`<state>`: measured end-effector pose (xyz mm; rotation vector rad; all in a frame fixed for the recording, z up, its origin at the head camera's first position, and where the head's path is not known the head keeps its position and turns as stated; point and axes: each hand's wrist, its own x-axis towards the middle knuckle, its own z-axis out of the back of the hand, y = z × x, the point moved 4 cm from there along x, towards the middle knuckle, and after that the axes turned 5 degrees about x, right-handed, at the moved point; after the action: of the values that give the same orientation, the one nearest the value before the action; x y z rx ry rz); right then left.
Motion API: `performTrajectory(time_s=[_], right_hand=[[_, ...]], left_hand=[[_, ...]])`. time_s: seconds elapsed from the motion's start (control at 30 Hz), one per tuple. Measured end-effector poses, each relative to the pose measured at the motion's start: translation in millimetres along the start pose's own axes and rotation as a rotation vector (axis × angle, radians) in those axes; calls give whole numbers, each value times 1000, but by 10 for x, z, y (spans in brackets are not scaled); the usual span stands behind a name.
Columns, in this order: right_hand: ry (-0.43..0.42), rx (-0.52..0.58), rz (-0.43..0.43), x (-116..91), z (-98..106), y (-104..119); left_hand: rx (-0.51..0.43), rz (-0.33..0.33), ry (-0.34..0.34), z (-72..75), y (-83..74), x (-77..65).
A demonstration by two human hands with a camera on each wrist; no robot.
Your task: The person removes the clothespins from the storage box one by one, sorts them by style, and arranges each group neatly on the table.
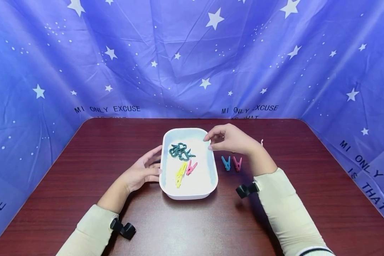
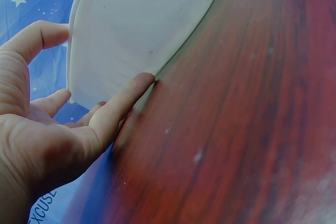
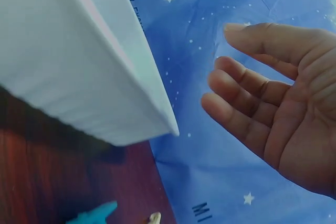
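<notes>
A white tray [image 1: 212, 167] stands at the middle of the table. In it lie dark green looped pieces [image 1: 181, 153], yellow clothespins [image 1: 181, 173] and a pink clothespin [image 1: 191, 168]. My left hand [image 1: 141, 173] is at the tray's left side, fingers spread; in the left wrist view, fingertips [image 2: 143, 78] touch its outer wall. Near the far right corner is my right hand [image 1: 232, 139], its fingers overlapping the rim in the head view. The right wrist view shows that hand apart from the tray, fingers loosely bent with nothing between them.
Right of the tray, a blue clothespin [image 1: 226, 163] and another pink clothespin [image 1: 238, 164] lie on the dark red wooden table [image 1: 140, 227]. A small pinkish thing [image 1: 261, 142] is mostly hidden behind the right wrist. A blue starry curtain [image 1: 179, 71] hangs beyond the table's far edge.
</notes>
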<state>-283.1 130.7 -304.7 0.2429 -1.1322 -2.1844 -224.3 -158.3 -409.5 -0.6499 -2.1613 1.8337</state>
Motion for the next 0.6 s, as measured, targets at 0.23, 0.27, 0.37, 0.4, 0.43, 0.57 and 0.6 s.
performTrajectory(time_s=[0.23,0.27,0.37,0.4,0.43,0.57,0.6], right_hand=[[84,29,-22,195,-100,107],[88,30,-19,216,-110,124],[90,19,-8,280,-137,168],[94,10,-6,302,-149,180],[98,-1,-4,324,-160,187],[114,-7,-5,428,-211,200],[118,0,-10,455,-224,194]], left_hand=[[3,-2,-3,3,1,-5],[5,-3,-3,4,0,-5],[9,-1,-4,0,2,-2],[10,-1,-4,-1,2,-1],[12,-1,-5,-2,3,-1],[13,1,-10,-4,2,-3],[12,2,-11,-5,1,-4]])
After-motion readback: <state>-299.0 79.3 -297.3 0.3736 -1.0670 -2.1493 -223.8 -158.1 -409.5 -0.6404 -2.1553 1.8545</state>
